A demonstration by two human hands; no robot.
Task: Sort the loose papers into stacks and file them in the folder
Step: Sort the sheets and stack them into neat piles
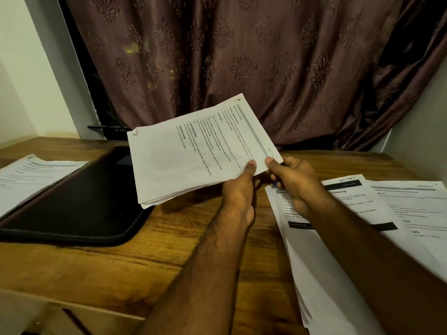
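1. Both of your hands are raised over the middle of a wooden table (pixel 183 257), holding one bundle of printed papers (pixel 193 153) in the air.
2. Your left hand (pixel 240 189) pinches the bundle's near edge, thumb on top, fingers curled underneath.
3. Your right hand (pixel 295 182), just at 3 o'clock from the left, pinches the same edge at the corner; its thumb lies on the top sheet.
4. The bundle is tilted, its far corner higher, toward 12 o'clock. Several sheets show at its lower edge. The text on it runs sideways to you.
5. A black folder (pixel 79 204) lies flat on the table at 9 o'clock from your hands; the bundle's left end hangs above its right edge.
6. At the far 9 o'clock edge of the view, a sheet (pixel 29 175) rests on the folder's left part.
7. At 4 o'clock, a stack (pixel 321 269) of printed pages lies on the table under your right forearm.
8. More pages (pixel 416 209) lie beside that stack at 3 o'clock, overlapping it.
9. A brown patterned curtain (pixel 242 56) hangs behind the table at 12 o'clock.
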